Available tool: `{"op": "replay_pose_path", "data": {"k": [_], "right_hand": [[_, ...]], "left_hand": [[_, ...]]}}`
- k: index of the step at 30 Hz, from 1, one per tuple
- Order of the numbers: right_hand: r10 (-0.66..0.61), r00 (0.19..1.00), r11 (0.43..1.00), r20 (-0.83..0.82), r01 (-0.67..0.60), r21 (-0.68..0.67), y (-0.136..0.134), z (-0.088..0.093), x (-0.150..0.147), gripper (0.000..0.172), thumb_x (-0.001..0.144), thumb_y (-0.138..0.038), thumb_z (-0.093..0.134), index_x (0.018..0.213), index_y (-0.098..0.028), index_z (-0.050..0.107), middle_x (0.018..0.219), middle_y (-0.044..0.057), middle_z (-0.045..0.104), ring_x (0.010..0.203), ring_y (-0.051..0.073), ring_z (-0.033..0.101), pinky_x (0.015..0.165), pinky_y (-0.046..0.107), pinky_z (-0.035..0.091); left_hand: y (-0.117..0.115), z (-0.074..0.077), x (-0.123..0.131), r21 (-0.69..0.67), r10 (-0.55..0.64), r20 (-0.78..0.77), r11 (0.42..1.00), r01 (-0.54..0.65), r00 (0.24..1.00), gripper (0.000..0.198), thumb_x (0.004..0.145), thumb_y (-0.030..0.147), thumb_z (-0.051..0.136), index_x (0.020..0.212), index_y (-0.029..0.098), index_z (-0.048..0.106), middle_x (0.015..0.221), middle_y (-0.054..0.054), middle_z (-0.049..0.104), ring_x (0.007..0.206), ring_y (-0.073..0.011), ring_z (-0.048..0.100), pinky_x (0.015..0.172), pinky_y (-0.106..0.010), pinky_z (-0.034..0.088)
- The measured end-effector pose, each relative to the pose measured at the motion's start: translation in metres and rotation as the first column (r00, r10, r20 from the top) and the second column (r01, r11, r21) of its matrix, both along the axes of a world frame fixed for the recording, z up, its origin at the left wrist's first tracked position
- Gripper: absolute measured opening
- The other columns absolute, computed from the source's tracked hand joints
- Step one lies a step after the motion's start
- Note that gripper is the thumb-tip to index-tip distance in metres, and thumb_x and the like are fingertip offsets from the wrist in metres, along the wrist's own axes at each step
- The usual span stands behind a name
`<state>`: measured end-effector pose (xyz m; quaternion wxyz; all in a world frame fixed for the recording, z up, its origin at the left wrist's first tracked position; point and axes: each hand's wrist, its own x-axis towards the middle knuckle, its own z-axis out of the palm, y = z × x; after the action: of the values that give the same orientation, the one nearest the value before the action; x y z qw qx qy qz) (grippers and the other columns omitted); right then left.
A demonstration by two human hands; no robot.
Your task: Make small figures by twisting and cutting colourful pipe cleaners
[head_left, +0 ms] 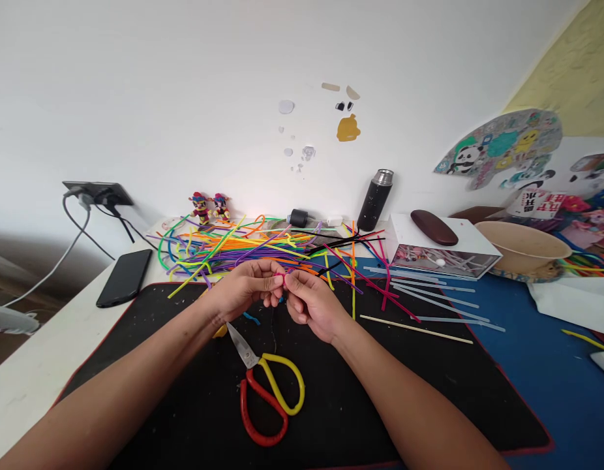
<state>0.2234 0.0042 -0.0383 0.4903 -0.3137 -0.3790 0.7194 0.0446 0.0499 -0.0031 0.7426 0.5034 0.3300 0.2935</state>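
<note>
My left hand and my right hand meet above the black mat, fingertips almost touching. Between thumbs and fingers they pinch a small magenta pipe cleaner piece; most of it is hidden by the fingers. Just below lie scissors with one red and one yellow handle, their blades pointing up toward my left hand. A short blue pipe cleaner and part of a yellow object show beside my left wrist. Behind both hands spreads a pile of colourful pipe cleaners.
A phone lies at left. Two small figures stand behind the pile. At right are a black flask, a white box with a brown case, a bowl, translucent sticks and a wooden stick.
</note>
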Motion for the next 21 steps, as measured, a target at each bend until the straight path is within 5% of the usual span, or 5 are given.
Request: {"op": "replay_pose_path", "data": {"k": [21], "right_hand": [[-0.036, 0.999, 0.999, 0.002, 0.036, 0.022, -0.0018, -0.0069, -0.0062, 0.052, 0.078, -0.065, 0.084, 0.080, -0.021, 0.056, 0.044, -0.012, 0.041, 0.032, 0.006, 0.037, 0.035, 0.021, 0.026]], "left_hand": [[-0.0031, -0.0025, 0.0055, 0.076, 0.070, -0.041, 0.995, -0.066, 0.997, 0.039, 0.068, 0.039, 0.097, 0.080, 0.014, 0.070, 0.062, -0.001, 0.068, 0.049, -0.0096, 0.057, 0.048, -0.020, 0.044]]}}
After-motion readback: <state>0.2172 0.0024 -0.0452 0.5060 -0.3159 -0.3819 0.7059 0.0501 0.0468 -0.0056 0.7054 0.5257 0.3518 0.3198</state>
